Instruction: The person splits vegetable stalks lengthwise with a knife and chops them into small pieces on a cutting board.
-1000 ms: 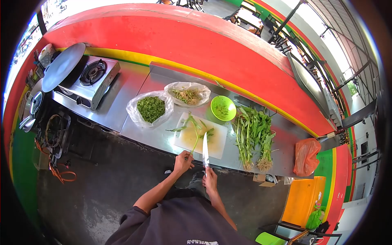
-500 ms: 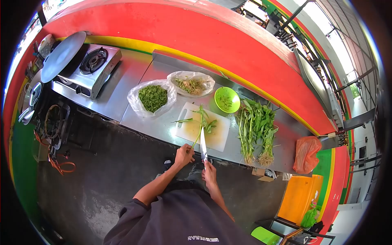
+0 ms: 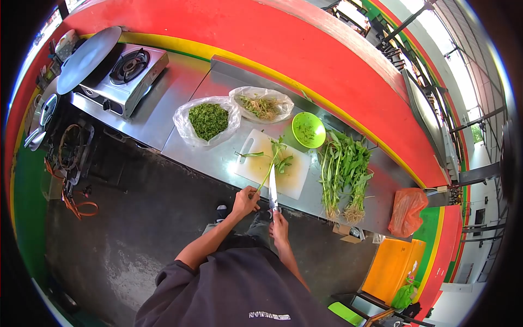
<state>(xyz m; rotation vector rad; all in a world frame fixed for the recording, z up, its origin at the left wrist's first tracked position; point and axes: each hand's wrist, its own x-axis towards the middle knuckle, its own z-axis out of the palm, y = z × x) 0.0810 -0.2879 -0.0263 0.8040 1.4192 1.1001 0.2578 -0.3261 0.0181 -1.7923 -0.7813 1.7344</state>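
Both grips are occupied: the left hand pinches the lower end of a green stem, and the right hand is wrapped round the handle of a knife. Just beyond them runs the steel bench. Right of the right grip lies a bunch of leafy greens, roots toward the person. Straight ahead of both grips is a white cutting board. Farther out, ahead of the left grip, a clear bag holds chopped greens; a second bag, more directly ahead of the right grip, holds pale scraps. Past the board, ahead and right, sits a lime-green bowl with leaf bits inside. Ahead of the right grip, the blade reaches over the board's near edge; the stem slants from the left grip to leaves on the board. The step in hand looks like trimming this stem, though I can't tell whether edge and stem touch. The next move calls for a steady left pinch, clear of the edge.
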